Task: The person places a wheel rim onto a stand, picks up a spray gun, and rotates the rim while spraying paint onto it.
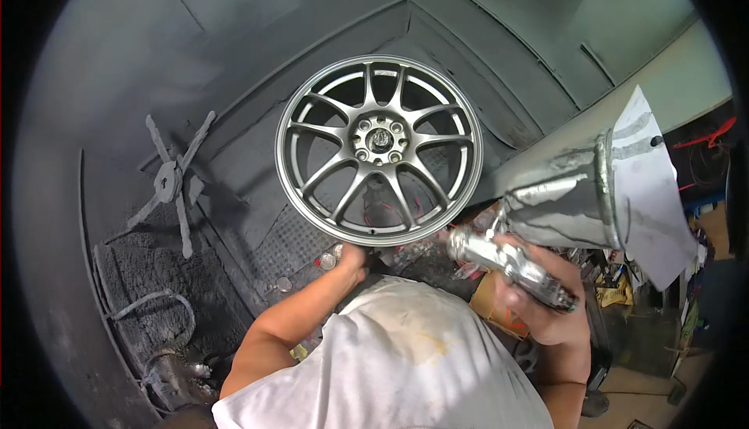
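Note:
A silver multi-spoke alloy wheel (360,105) stands face up in the middle of the view. My right hand (546,304) is wrapped round a paint-smeared spray gun (507,261), whose nozzle end points left towards the wheel's lower right edge. On the gun sits a large paint cup (558,210) streaked with silver, and a pale sheet (647,195) covers its top. My left hand (355,259) is just under the wheel's near rim. Its fingers are hidden, so whether it grips anything does not show.
Grey, paint-coated booth walls (257,23) enclose the back and left. A grey-coated cross-shaped stand (168,182) is at left, above a shaggy dark filter pad (156,296) with a hose (168,295). Small lids lie by my left forearm. Cluttered shelves stand at far right.

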The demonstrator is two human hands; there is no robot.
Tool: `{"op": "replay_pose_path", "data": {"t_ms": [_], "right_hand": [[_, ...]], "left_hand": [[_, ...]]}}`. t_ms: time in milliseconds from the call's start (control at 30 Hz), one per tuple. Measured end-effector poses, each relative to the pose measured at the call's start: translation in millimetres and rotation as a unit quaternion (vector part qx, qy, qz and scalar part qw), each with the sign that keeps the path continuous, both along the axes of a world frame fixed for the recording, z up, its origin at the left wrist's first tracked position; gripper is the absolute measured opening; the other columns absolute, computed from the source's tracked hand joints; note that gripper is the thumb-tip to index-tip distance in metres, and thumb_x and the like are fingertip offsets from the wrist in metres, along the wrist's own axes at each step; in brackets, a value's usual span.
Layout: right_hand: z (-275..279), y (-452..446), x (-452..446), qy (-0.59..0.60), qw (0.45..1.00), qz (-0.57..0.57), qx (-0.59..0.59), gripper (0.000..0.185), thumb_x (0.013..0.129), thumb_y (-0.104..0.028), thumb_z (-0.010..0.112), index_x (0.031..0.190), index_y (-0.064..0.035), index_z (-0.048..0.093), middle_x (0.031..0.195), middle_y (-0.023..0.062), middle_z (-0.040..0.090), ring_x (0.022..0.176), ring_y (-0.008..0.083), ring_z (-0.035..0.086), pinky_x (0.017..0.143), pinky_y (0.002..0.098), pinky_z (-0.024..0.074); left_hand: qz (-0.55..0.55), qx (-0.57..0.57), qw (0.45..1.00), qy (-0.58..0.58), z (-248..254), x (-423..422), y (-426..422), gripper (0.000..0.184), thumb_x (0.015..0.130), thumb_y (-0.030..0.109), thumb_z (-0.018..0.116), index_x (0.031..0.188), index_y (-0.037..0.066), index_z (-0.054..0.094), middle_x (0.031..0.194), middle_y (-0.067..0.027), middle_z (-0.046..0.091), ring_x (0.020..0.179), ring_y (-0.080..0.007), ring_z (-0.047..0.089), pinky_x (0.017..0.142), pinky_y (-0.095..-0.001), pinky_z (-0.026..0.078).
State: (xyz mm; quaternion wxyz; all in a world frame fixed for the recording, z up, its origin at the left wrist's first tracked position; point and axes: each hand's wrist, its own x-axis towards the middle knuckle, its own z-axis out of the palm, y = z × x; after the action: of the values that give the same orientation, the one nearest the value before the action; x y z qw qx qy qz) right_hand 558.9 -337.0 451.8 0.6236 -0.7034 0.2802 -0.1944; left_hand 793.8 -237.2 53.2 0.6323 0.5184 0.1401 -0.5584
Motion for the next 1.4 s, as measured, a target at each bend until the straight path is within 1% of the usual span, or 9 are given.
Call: {"op": "replay_pose_path", "data": {"t_ms": [200, 367, 633, 867, 933, 1067, 1133, 1267, 1400], "right_hand": [[-13.8, -16.0, 13.4, 0.099, 0.962, -0.13, -0.217, 0.051, 0.096, -0.014, 0.07, 0.143, 0.003, 0.057, 0.108, 0.0078, 0.068, 0.095, 0.0135, 0.062, 0.087, 0.0286, 0.0493], [-10.9, -18.3, -37.9, 0.155, 0.935, -0.242, -0.206, 0.048, 0.096, -0.012, 0.071, 0.14, 0.0008, 0.06, 0.125, 0.0147, 0.07, 0.11, 0.0194, 0.065, 0.099, 0.0338, 0.0482], [-0.7, 16.0, -88.3, 0.219, 0.959, -0.173, 0.043, 0.058, 0.085, -0.019, 0.083, 0.134, 0.0042, 0.064, 0.114, 0.0126, 0.072, 0.103, 0.014, 0.064, 0.095, 0.0304, 0.0495], [-0.5, 21.9, -76.6, 0.092, 0.98, -0.158, -0.08, 0.061, 0.083, -0.032, 0.084, 0.128, 0.0059, 0.068, 0.088, 0.0058, 0.068, 0.078, 0.0147, 0.063, 0.079, 0.029, 0.0497], [1.4, 21.0, -69.2, 0.073, 0.968, -0.223, -0.093, 0.065, 0.085, -0.031, 0.084, 0.133, 0.008, 0.063, 0.081, 0.0031, 0.064, 0.073, 0.0119, 0.058, 0.07, 0.0264, 0.0469], [15.2, 16.5, -75.0, 0.104, 0.972, -0.201, -0.064, 0.071, 0.082, -0.033, 0.086, 0.135, 0.0078, 0.061, 0.09, 0.0053, 0.067, 0.082, 0.013, 0.061, 0.077, 0.0274, 0.0481], [13.6, 16.4, -82.2, 0.112, 0.977, -0.179, -0.023, 0.073, 0.081, -0.034, 0.087, 0.135, 0.0078, 0.061, 0.096, 0.0073, 0.069, 0.087, 0.0145, 0.063, 0.082, 0.0289, 0.049], [10.9, 9.6, -79.6, 0.131, 0.968, -0.18, -0.119, 0.078, 0.082, -0.042, 0.085, 0.136, 0.0082, 0.061, 0.111, 0.0139, 0.071, 0.101, 0.0215, 0.064, 0.097, 0.0352, 0.0473], [23.4, 1.2, -62.3, 0.13, 0.974, -0.164, -0.087, 0.075, 0.085, -0.038, 0.084, 0.138, 0.0084, 0.059, 0.094, 0.009, 0.071, 0.086, 0.0146, 0.065, 0.081, 0.0282, 0.0503]], "left_hand": [[-0.161, 0.001, 0.987, 0.009, -39.2, -5.7, 26.2, 0.039, 0.108, 0.037, 0.044, 0.119, 0.008, 0.067, 0.111, -0.0135, 0.07, 0.1, -0.0256, 0.067, 0.089, -0.0452, 0.058], [0.046, -0.001, 0.993, -0.109, -73.9, 106.8, 46.6, 0.027, 0.102, 0.017, 0.05, 0.11, 0.001, 0.07, 0.107, -0.0151, 0.074, 0.09, -0.0274, 0.07, 0.086, -0.0435, 0.057], [0.023, 0.007, 0.999, -0.035, 12.8, 53.9, 14.4, 0.038, 0.107, 0.031, 0.049, 0.129, 0.004, 0.063, 0.124, -0.011, 0.071, 0.109, -0.0284, 0.069, 0.096, -0.042, 0.057], [0.012, -0.001, 1.0, -0.015, -19.9, -54.8, -2.7, 0.034, 0.102, 0.022, 0.058, 0.131, 0.006, 0.065, 0.123, -0.0105, 0.07, 0.099, -0.022, 0.068, 0.083, -0.0377, 0.059], [-0.221, 0.013, 0.975, -0.008, -52.4, -59.7, 7.4, 0.034, 0.102, 0.018, 0.055, 0.133, 0.007, 0.064, 0.123, -0.0094, 0.07, 0.096, -0.0215, 0.067, 0.077, -0.0383, 0.059], [-0.142, 0.035, 0.989, 0.035, -64.9, -9.1, 31.2, 0.033, 0.105, 0.02, 0.049, 0.131, 0.006, 0.064, 0.125, -0.0098, 0.069, 0.1, -0.0236, 0.067, 0.084, -0.044, 0.059], [-0.05, 0.106, 0.993, -0.016, 49.5, 31.0, 24.8, 0.03, 0.106, 0.022, 0.047, 0.123, 0.005, 0.066, 0.121, -0.0117, 0.069, 0.1, -0.025, 0.068, 0.086, -0.047, 0.059], [0.015, 0.005, 0.983, -0.184, -46.6, 137.2, 42.3, 0.031, 0.106, 0.02, 0.047, 0.109, 0.0, 0.069, 0.103, -0.0164, 0.073, 0.088, -0.0266, 0.071, 0.082, -0.0408, 0.058], [-0.037, 0.054, 0.989, -0.132, -32.8, 110.6, 28.0, 0.029, 0.106, 0.023, 0.051, 0.118, 0.002, 0.068, 0.106, -0.0147, 0.073, 0.089, -0.0281, 0.073, 0.082, -0.0441, 0.063]]}}
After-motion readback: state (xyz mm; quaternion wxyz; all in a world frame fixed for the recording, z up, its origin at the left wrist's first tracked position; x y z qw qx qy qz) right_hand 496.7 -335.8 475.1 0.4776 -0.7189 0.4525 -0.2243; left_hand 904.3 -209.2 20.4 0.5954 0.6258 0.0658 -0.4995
